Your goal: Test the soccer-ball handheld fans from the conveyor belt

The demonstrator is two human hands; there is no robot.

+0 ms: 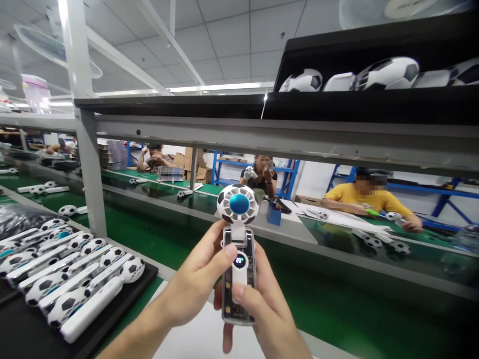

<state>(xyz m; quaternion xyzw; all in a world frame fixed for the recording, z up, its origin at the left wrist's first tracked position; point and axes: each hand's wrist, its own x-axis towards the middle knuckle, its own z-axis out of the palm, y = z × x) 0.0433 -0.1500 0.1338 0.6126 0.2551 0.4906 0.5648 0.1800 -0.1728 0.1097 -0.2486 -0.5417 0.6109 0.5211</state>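
Football-patterned fan (238,232), probably light, stiff and slick, with a fragile-looking grille (252,203), is held right of the black tray (22,329). Left hand (196,281) and right hand (267,311) curl closed around its clear handle (239,274), the best grip, thumbs (229,255) on front. Similar fans (93,309) crowd the tray.

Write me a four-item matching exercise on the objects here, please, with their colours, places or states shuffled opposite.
1. Held device
2. Round display
3. Dark tray
4. Rightmost co-worker's shirt

A. Yellow
B. Beneath football-patterned devices
C. Gripped by the left hand and right hand
D. Lit, reading 20

Pairs: 1-C, 2-D, 3-B, 4-A
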